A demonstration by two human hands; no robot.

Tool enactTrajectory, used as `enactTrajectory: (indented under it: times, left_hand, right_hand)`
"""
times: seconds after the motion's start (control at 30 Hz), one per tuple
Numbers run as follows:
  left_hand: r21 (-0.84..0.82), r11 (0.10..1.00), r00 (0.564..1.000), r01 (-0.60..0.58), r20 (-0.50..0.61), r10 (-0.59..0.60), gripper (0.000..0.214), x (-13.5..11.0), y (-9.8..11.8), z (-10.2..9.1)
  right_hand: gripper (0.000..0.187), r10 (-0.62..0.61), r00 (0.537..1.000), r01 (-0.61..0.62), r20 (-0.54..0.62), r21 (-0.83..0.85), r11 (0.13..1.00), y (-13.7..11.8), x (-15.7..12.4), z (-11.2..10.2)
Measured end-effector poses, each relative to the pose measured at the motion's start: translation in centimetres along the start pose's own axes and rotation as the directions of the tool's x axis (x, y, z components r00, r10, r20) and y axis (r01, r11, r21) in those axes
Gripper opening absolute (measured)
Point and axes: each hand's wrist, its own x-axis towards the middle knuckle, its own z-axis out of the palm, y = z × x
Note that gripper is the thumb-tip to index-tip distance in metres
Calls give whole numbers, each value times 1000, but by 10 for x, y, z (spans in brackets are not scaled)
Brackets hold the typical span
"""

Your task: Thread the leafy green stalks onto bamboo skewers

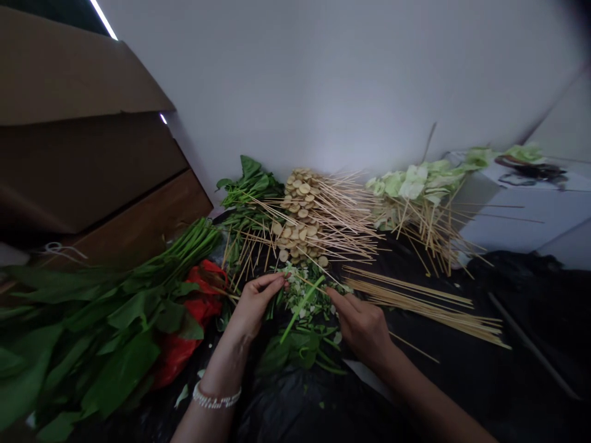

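My left hand [256,303] is pinched, fingertips together on a thin bamboo skewer [308,284] that runs rightward over chopped greens. My right hand [362,325] is closed on the same skewer's other part, next to a long green stem [301,307] lying slanted between both hands. Below the hands sits a small heap of dark leafy greens [295,351] on black plastic sheeting [462,381]. A beaded bracelet [216,397] circles my left wrist.
A big bunch of leafy greens [92,332] and a red bag [198,307] lie left. Behind are skewered greens [247,197], skewered round slices [300,215] and skewered pale cabbage [415,184]. Bare skewers [425,301] lie right. Cardboard boxes [83,141] stand at left.
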Motion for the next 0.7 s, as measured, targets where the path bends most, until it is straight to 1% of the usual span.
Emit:
enactTrajectory:
  times: [0.17,0.33,0.53,0.7]
  left_hand:
    - [-137,987,995,89,53,-82,42,-3,3,5]
    - [-168,981,992,101,97,-85,40,-5,1,7]
    - [-185,979,996,82,52,-74,37,-5,0,9]
    - [-208,973,994,105,42,-99,35,-5,-2,10]
  right_hand:
    - [39,-3,1000,2,4,8,1000,-1,0,1]
    - [38,-10,1000,10,12,11,1000,-2,-1,3]
    - [39,-17,1000,17,22,-6,1000,-2,-2,4]
    - [41,-16,999,16,36,-2,1000,-2,-3,5]
